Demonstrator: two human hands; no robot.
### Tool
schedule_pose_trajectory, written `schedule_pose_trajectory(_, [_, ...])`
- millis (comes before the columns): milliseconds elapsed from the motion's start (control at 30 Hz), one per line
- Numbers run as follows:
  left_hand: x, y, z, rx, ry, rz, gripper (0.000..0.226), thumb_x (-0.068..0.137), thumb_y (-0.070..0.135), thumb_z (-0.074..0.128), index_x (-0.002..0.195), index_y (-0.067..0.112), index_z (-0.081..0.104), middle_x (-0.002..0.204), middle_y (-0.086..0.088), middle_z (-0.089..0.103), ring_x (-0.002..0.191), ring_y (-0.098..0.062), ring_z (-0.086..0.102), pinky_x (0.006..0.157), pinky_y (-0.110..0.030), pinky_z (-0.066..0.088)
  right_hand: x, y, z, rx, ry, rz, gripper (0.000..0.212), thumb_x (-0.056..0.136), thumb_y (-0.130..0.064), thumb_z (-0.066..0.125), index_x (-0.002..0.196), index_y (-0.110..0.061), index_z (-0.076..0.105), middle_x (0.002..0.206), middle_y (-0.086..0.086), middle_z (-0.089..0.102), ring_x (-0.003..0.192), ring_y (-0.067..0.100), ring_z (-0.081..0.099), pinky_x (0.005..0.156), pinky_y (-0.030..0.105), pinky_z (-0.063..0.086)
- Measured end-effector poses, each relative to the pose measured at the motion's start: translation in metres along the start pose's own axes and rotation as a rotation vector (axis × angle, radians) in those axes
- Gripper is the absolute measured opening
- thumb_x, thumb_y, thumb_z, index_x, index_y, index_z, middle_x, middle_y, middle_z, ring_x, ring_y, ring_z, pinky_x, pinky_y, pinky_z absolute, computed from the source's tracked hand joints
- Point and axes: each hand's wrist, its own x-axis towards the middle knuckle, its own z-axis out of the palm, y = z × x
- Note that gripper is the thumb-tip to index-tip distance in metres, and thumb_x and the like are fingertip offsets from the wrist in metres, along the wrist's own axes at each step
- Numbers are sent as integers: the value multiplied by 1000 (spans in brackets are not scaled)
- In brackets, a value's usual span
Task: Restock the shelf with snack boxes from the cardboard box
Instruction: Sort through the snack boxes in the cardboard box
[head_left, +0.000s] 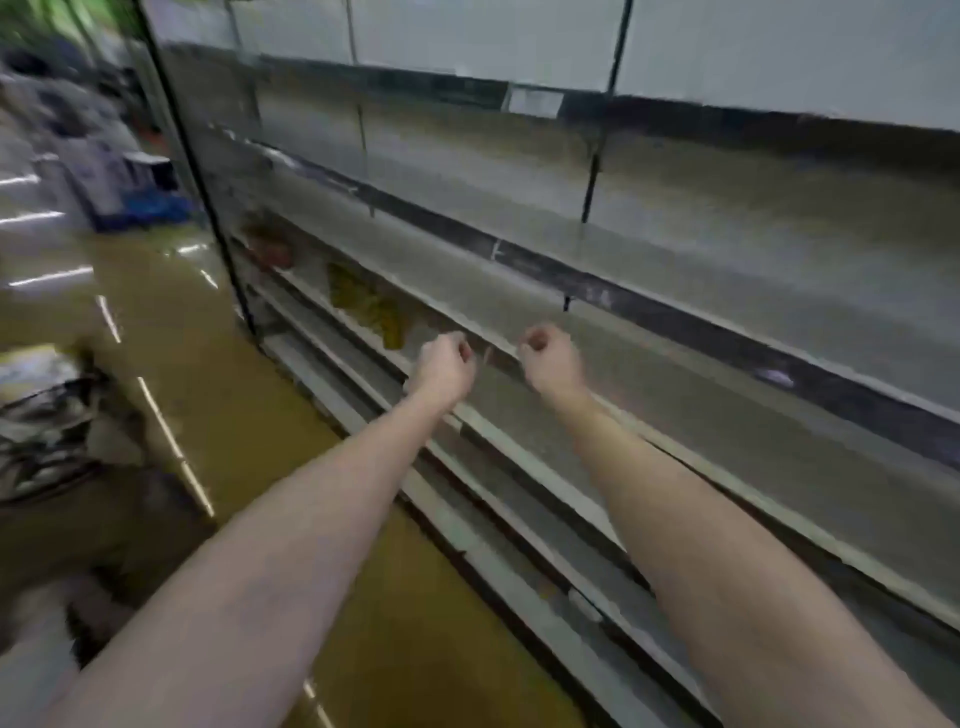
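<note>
Shelf: we see its long tiers just beyond both hands, running left to right.
Snack boxes: yellow packs sit on a tier just beyond and left of our left hand; blurred.
Left hand: fingers curled, holding nothing.
Right hand: fingers curled, holding nothing, near the left but apart.
Cardboard box: we cannot make it out.

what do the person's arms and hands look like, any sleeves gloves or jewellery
Both forearms are bare along all that shows, with no sleeve in view. The left hand and right hand wear no gloves. No watch, bracelet or ring can be made out, though the picture is blurred by motion, so small items could be missed.
</note>
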Motion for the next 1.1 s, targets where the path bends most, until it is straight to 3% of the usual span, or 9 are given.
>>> schedule_pose_trajectory(133, [11,-106,-59,25,59,-186,10,95,20,53,92,19,62,95,-2,63,83,-22,61,73,-37,55,-1,-39,122,23,-222,-42,11,94,-14,56,100,-9,65,94,3,64,89,17,59,77,27,44])
schedule_pose_trajectory(233, [22,-181,-100,48,145,-299,13,94,18,54,82,23,59,84,0,63,72,-18,59,62,-31,47,4,-66,216,52,-342,-76,10,95,-17,56,97,-11,64,94,4,65,92,22,61,84,35,51])
schedule_pose_trajectory(333, [32,-247,-139,85,245,-423,15,91,21,57,77,25,59,84,-3,67,80,-26,64,68,-33,51,10,-100,311,46,-479,-74,15,97,-19,52,97,-10,63,91,3,61,88,22,59,78,27,46])
schedule_pose_trajectory(500, [50,-343,-202,142,350,-649,12,93,20,55,83,17,63,83,-1,66,79,-23,61,72,-35,52,12,-152,447,149,-759,-89,10,93,-7,55,90,-12,62,91,7,64,84,21,61,79,36,52])
schedule_pose_trajectory(567, [53,-378,-224,181,362,-749,11,93,19,54,84,19,61,85,-1,64,82,-24,62,71,-33,50,11,-166,490,149,-851,-133,10,91,-5,56,95,-4,66,90,7,65,85,22,62,80,34,51])
schedule_pose_trajectory(667, [55,-431,-250,168,432,-874,10,94,17,54,88,18,61,90,-3,65,87,-27,61,71,-31,47,8,-184,543,110,-968,-240,8,91,-10,60,93,-10,68,93,3,67,87,17,60,76,23,43])
schedule_pose_trajectory(800, [57,-484,-278,102,560,-944,8,94,15,52,87,18,57,86,-9,64,86,-32,62,73,-37,50,4,-210,604,57,-1111,-301,11,92,-11,59,100,-11,67,98,3,66,93,18,60,80,24,45])
schedule_pose_trajectory(933, [70,-524,-302,83,672,-977,11,95,11,51,96,7,61,91,-16,66,86,-33,61,66,-29,39,1,-231,666,-7,-1175,-403,12,93,-10,58,103,-10,65,106,6,66,101,22,61,79,22,41])
schedule_pose_trajectory(1100, [110,-603,-320,-7,627,-1008,15,95,12,54,108,8,62,102,-12,67,97,-31,62,79,-32,46,7,-251,754,-133,-1196,-407,20,94,-9,56,114,-9,61,114,7,60,100,21,57,82,27,45])
